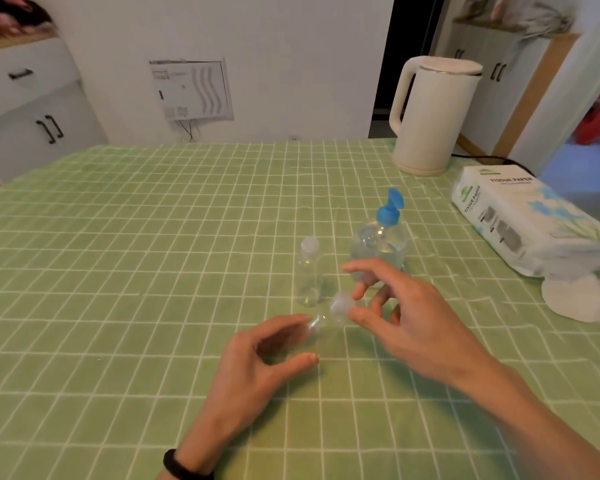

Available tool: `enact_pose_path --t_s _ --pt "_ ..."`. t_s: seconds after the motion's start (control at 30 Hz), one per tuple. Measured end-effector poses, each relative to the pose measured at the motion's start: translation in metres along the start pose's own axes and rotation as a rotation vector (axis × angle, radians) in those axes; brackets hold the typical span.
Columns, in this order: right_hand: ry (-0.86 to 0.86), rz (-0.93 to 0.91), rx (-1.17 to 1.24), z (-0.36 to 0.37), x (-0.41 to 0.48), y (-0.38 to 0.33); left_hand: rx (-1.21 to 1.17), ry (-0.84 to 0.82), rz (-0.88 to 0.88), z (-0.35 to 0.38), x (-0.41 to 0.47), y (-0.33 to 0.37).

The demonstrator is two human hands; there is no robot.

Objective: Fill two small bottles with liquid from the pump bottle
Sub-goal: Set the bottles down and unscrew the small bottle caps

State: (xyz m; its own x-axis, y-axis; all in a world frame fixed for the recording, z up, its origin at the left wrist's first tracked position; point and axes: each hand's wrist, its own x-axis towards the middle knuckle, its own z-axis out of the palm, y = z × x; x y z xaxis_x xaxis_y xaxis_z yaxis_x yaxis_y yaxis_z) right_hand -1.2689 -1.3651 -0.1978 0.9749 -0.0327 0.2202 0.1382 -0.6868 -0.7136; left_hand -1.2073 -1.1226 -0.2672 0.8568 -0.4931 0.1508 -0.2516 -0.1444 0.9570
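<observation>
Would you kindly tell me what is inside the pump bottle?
Clear liquid shows in the pump bottle; the right hand covers its base, hiding the bottom.

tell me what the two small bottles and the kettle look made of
Standing small bottle and tilted small bottle: clear glossy plastic, probably; the green cloth shows through them. Kettle: matte cream shell, likely plastic, possibly coated metal; it shows no sharp glints.

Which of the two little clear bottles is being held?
The nearer small bottle, tilted between both hands: the left hand grips its body, the right hand pinches its cap. The other small bottle stands upright, untouched, farther back.
</observation>
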Motion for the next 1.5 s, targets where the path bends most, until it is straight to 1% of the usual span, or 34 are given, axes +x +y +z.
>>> enact_pose_path --t_s 0.1,0.23,0.37,0.5,0.6,0.73,0.8,0.87,1.03,1.1,1.2,1.5 --pt "-0.016 0.043 0.04 -0.007 -0.003 0.005 -0.009 -0.005 -0.01 0.0 -0.001 0.0" --pt "-0.034 0.009 0.027 0.002 0.001 -0.002 -0.008 0.0 0.005 0.001 0.0 0.0" --pt "-0.01 0.043 0.018 -0.006 0.0 0.003 -0.018 -0.002 -0.003 0.0 -0.001 0.0" --pt "-0.061 0.019 0.035 -0.002 0.0 -0.008 -0.025 -0.004 -0.008 0.001 -0.002 0.002" --pt "-0.029 -0.027 0.006 0.0 0.002 -0.01 -0.034 -0.004 -0.014 0.001 -0.001 0.003" --pt "0.046 -0.027 0.004 -0.009 -0.002 -0.005 -0.029 0.006 -0.01 -0.001 -0.002 0.0" --pt "0.126 0.008 0.027 -0.018 -0.004 0.002 -0.036 0.032 -0.003 -0.003 -0.001 -0.001" --pt "0.206 0.076 -0.021 -0.027 -0.005 0.017 -0.06 0.08 -0.013 -0.007 0.002 -0.001" --pt "0.261 0.391 -0.362 -0.048 -0.013 0.068 -0.19 0.194 -0.101 -0.036 0.013 -0.004" --pt "0.243 0.462 -0.444 -0.052 -0.017 0.08 -0.172 0.252 -0.12 -0.049 0.02 -0.008" --pt "0.19 0.491 -0.499 -0.051 -0.021 0.089 -0.147 0.293 -0.155 -0.063 0.028 -0.015" --pt "0.137 0.538 -0.477 -0.05 -0.022 0.085 -0.094 0.274 -0.154 -0.072 0.029 -0.015"
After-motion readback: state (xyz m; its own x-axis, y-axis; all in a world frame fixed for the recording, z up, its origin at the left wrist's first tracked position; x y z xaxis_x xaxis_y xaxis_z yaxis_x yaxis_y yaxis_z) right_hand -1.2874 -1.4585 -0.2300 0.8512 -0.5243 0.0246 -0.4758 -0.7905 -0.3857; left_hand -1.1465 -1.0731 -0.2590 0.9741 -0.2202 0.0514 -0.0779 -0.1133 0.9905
